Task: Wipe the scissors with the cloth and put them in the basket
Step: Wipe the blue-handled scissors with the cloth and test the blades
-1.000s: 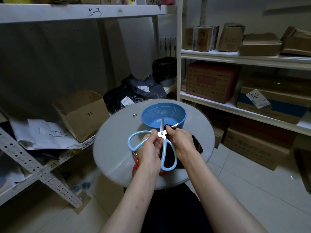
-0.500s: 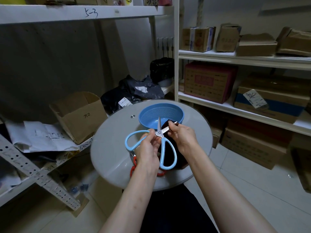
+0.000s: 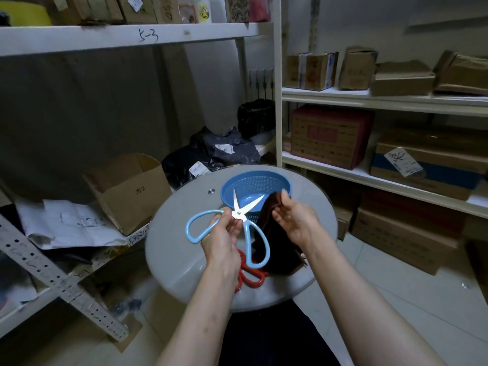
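Head view, left hand: the left hand holds the blue-handled scissors near the pivot, with the fingers closed around the crossing of the two arms, above the round worktop.

Head view, scissors: the blades are spread in a V and point away from the person, toward the basket; the two handle loops go out to the left and down toward the person. The long axis runs near to far.

Head view, right hand: the right hand pinches the dark cloth with thumb and fingers closed on its upper edge; the rest of the cloth hangs down to the worktop. This hand is just beside the right blade, apart from it.

Head view, key relation: the blades lie to the left of the cloth hand and a little farther off, so I judge the cloth must travel left to meet the right blade, then along it toward the tip.

Head view, basket: it stands just behind the blade tips, and it looks empty.

Head view, other scissors: the red-handled scissors lie on the worktop, partly hidden under the left hand.

Stage, as judgement: wiping is in hand; placing is not yet done.
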